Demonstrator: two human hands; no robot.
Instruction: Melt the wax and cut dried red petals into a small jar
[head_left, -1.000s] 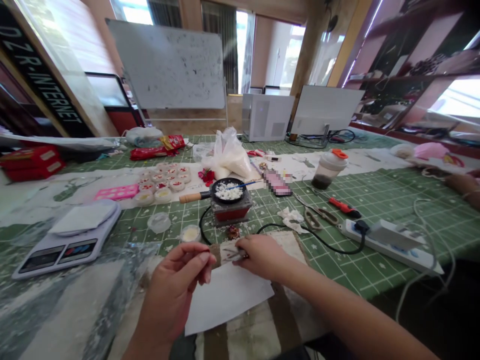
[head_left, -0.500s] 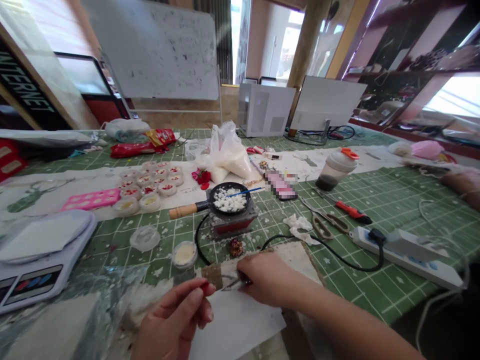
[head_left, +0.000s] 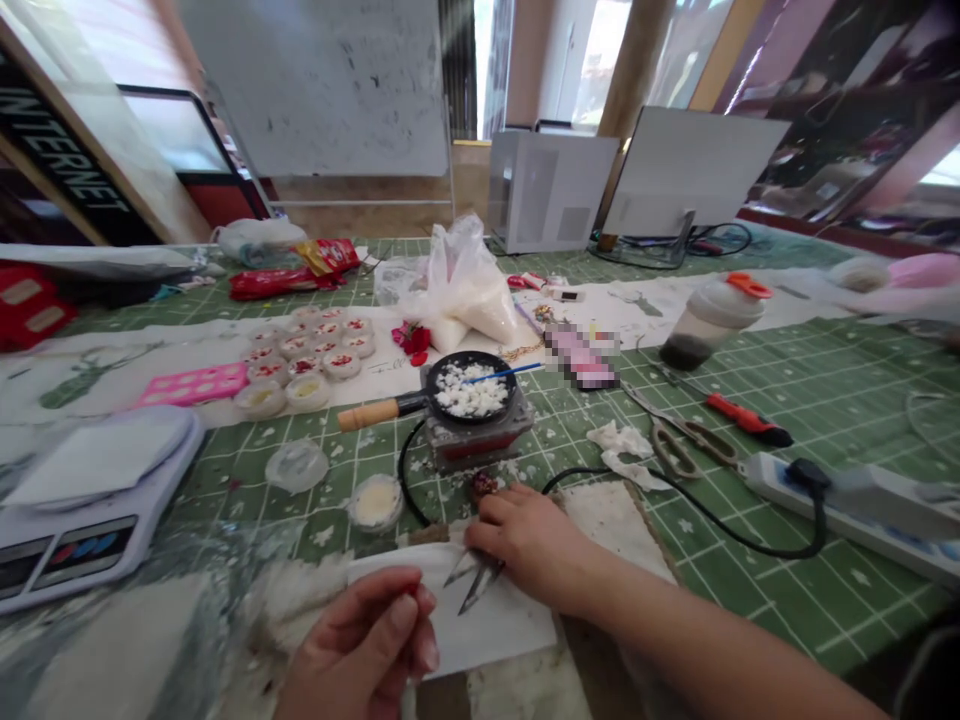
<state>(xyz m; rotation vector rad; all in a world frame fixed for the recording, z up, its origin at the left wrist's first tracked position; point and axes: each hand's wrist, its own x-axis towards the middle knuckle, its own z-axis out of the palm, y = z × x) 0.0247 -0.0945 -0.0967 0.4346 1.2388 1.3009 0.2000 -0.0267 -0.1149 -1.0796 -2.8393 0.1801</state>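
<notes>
My left hand [head_left: 367, 640] is closed in a pinch at the bottom centre. A tiny red piece, perhaps a petal, barely shows between its thumb and fingertips. To its right, my right hand [head_left: 525, 540] grips small scissors [head_left: 475, 588], their handles hidden in the palm. The blades are spread and point down-left over a sheet of white paper [head_left: 517, 630], close to my left fingertips. Just beyond my right fingers lies a small dark red and brown clump [head_left: 482, 483], partly covered. A pan [head_left: 431, 385] of white flakes with a blue stick rests on a small heater [head_left: 480, 445].
Left are a scale [head_left: 150, 510], a pink mould [head_left: 195, 383], several decorated cups [head_left: 300, 368] and a cup of pale wax-like stuff [head_left: 376, 503]. Right lie large scissors [head_left: 675, 447], a red-handled tool [head_left: 746, 418] and a power strip [head_left: 862, 510]; its black cable [head_left: 720, 523] runs past my right hand.
The spread scissor blades in my right hand now show clearly above the paper. The paper sits farther from me. My left hand keeps its pinch, with less red showing. The view has shifted slightly.
</notes>
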